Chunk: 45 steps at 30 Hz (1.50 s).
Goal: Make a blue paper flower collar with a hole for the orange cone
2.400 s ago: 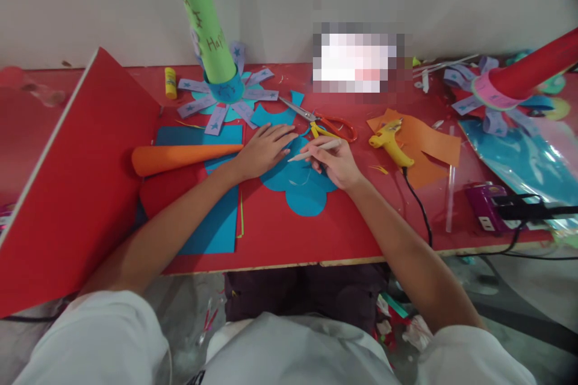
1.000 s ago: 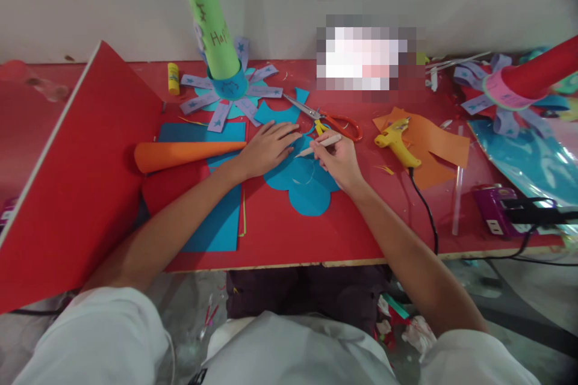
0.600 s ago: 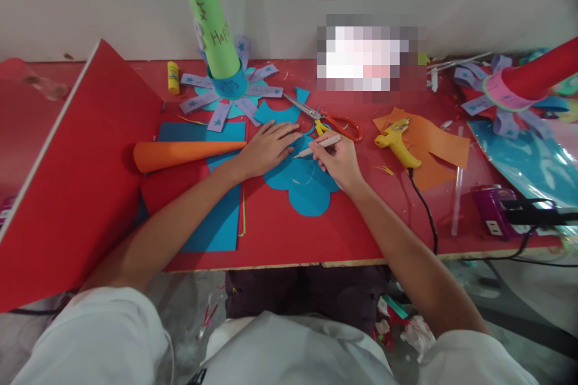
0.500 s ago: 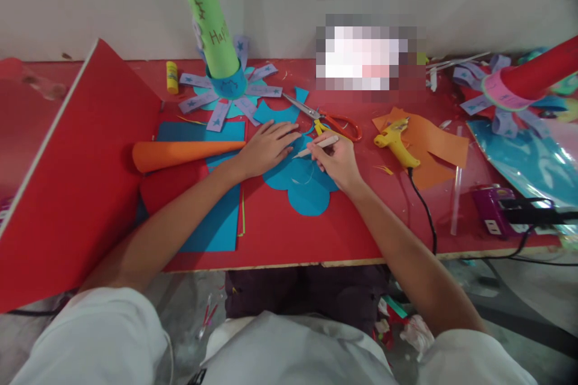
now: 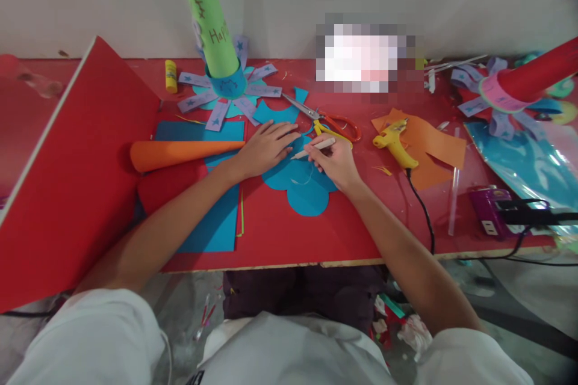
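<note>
A blue flower-shaped paper cutout (image 5: 308, 199) with rounded lobes lies on the red table, marked by a pale curved line. My left hand (image 5: 270, 145) rests on its upper left part, fingers stretched out flat. In my right hand (image 5: 336, 159) is a white pen-like tool (image 5: 321, 145), its tip touching or just over the middle of the cutout. Scissors (image 5: 318, 115) with red and yellow handles lie just beyond my right hand, their blades pointing to the far left. A blue paper offcut (image 5: 276, 113) lies beside the blades.
On the right lie a yellow glue gun (image 5: 397, 144), orange paper (image 5: 428, 138) and a purple box (image 5: 490, 210) with cables. An orange paper cone (image 5: 185, 155) and a standing red board (image 5: 85, 174) are on the left. A green paper tube (image 5: 217, 36) stands behind a glue stick (image 5: 171, 76).
The pen-like tool and my right hand have shifted very slightly left. My left hand stays spread on the blue cutout. The whole view has drifted a little.
</note>
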### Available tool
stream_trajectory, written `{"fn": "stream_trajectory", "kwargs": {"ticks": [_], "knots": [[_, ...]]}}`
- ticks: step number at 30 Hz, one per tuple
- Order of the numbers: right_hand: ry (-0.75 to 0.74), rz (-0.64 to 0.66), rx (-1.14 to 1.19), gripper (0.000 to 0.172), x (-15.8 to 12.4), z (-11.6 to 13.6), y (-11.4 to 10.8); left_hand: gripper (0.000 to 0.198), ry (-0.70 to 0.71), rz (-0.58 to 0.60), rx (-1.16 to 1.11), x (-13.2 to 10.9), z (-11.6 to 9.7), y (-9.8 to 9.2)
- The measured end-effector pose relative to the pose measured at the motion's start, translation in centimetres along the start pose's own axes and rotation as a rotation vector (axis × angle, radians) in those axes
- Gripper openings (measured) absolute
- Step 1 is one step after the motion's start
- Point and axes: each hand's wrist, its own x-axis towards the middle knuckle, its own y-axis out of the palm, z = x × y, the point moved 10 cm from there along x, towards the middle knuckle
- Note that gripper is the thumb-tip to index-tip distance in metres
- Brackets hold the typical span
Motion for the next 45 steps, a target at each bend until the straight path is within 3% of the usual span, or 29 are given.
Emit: {"fn": "stream_trajectory", "kwargs": {"ticks": [12, 21, 26, 31, 34, 38, 40, 43, 45], "knots": [[0.016, 0.01, -0.002, 0.057, 0.0, 0.4, 0.3, 0.05, -0.007, 0.015, -0.01, 0.0, 0.0, 0.0], [0.011, -0.09, 0.027, 0.052, 0.1, -0.4, -1.0, 0.049, -0.01, 0.021, -0.009, 0.0, 0.0, 0.1], [-0.024, -0.193, 0.039, 0.053, 0.2, 0.1, -2.6, 0.054, 0.03, 0.058, -0.017, 0.0, -0.5, 0.0], [-0.138, -0.375, 0.066, 0.051, 0.3, 1.3, -6.8, 0.065, 0.121, 0.221, 0.025, -0.7, -2.5, 0.1], [-0.177, -0.402, 0.07, 0.05, 0.4, 1.7, -8.3, 0.068, 0.1, 0.258, 0.114, -1.3, -4.2, -0.5], [-0.181, -0.413, 0.064, 0.051, 0.4, 1.9, -8.6, 0.056, 0.009, 0.281, 0.196, -1.7, -5.8, -1.5], [-0.185, -0.415, 0.086, 0.051, 0.2, 2.2, -8.4, 0.069, 0.024, 0.325, 0.182, -1.7, -6.3, -1.8], [-0.182, -0.411, 0.121, 0.05, 0.1, 2.5, -8.1, 0.097, 0.156, 0.387, 0.101, -1.9, -7.0, -2.1], [-0.166, -0.421, 0.145, 0.049, 0.0, 2.6, -8.1, 0.104, 0.209, 0.421, 0.057, -2.1, -6.8, -2.1]]}}
